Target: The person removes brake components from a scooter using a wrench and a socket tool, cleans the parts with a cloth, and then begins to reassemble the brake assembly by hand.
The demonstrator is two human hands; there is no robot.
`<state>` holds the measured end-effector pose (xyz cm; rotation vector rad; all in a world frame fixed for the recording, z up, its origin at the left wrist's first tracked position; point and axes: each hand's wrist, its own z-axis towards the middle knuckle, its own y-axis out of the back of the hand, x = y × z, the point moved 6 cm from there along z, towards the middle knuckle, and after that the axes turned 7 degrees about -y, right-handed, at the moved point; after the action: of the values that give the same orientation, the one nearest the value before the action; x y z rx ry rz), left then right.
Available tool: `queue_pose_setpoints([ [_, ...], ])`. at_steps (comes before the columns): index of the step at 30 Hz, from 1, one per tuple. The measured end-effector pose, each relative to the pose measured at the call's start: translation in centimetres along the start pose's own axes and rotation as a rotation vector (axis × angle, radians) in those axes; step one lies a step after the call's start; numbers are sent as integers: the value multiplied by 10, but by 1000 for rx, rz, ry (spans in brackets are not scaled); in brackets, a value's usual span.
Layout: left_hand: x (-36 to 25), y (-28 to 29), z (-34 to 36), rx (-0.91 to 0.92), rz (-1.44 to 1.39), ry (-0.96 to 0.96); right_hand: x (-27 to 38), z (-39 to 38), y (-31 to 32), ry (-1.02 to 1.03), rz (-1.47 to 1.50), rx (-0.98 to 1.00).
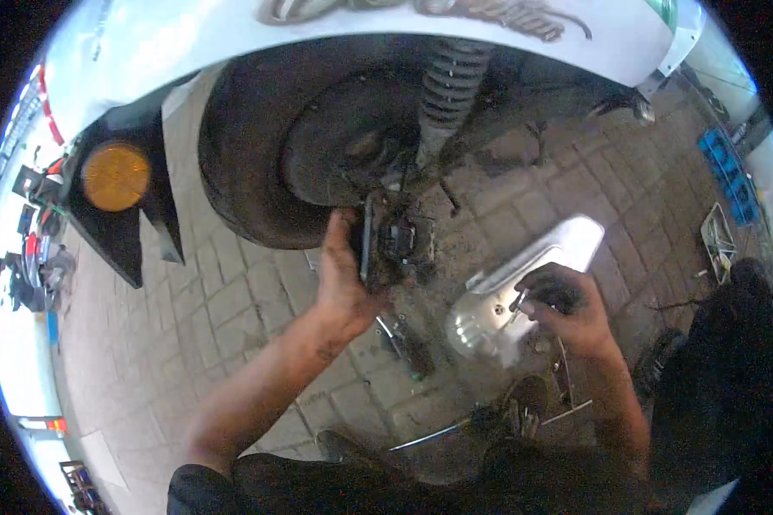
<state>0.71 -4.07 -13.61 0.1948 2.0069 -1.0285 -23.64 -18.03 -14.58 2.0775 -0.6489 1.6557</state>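
Observation:
My left hand [342,279] is closed round the edge of a dark, greasy metal part [397,240] beside the scooter's rear wheel [249,163]. Its fingers are mostly hidden behind that part. To the right, my right hand [567,309] pinches a small shiny metal piece [520,305], perhaps a bolt; its exact kind is too blurred to tell. Directly beneath this hand a long silver metal cover [567,245] lies on the paving. Above the dark part rises a coil-spring shock absorber [455,86].
Overhead spans the scooter's pale body panel [180,43], with an orange reflector [116,177] on a black flap at left. Tools, including a long metal bar [429,435], lie near my feet. A blue tray [727,176] stands far right, near a person in dark clothing [713,386].

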Motion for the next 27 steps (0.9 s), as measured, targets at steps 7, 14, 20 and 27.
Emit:
queue_pose_setpoints([
  [7, 10, -8, -2, 84, -16, 56, 72, 27, -45, 477, -153, -240],
  [14, 11, 15, 0, 131, -112, 35, 41, 29, -69, 607, -258, -571],
  [20, 24, -1, 2, 114, 21, -34, -5, 33, -48, 385, -97, -352],
  [27, 23, 13, 0, 244, 57, -119, 25, 31, -75, 212, 87, -222],
])
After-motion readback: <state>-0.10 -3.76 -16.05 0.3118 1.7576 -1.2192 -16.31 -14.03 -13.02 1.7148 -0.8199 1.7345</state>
